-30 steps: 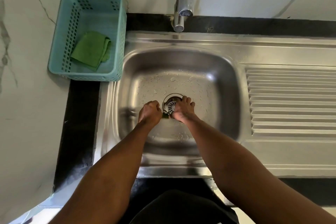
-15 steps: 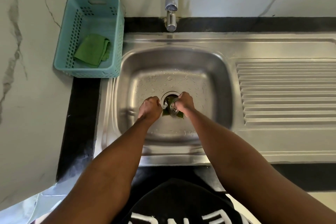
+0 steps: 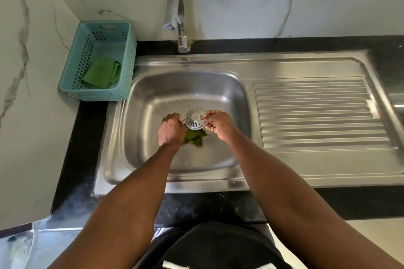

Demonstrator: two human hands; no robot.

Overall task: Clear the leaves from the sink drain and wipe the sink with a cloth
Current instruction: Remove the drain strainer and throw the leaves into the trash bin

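A round metal drain strainer (image 3: 195, 119) is lifted above the floor of the steel sink (image 3: 153, 155). My right hand (image 3: 218, 124) pinches its right rim, and my left hand (image 3: 171, 130) grips it at the left. Green leaves (image 3: 196, 138) hang in a clump under the strainer, between my hands. A folded green cloth (image 3: 102, 73) lies in the teal basket (image 3: 72, 85) at the sink's back left.
The tap (image 3: 177, 17) stands at the back edge, its spout over the bowl. A ribbed draining board (image 3: 317, 113) runs to the right. Black counter (image 3: 83, 148) borders the sink, with marble walls behind and left.
Both hands have lifted the strainer out of the drain, and the leaves now show beneath it. My view has pulled back and up.
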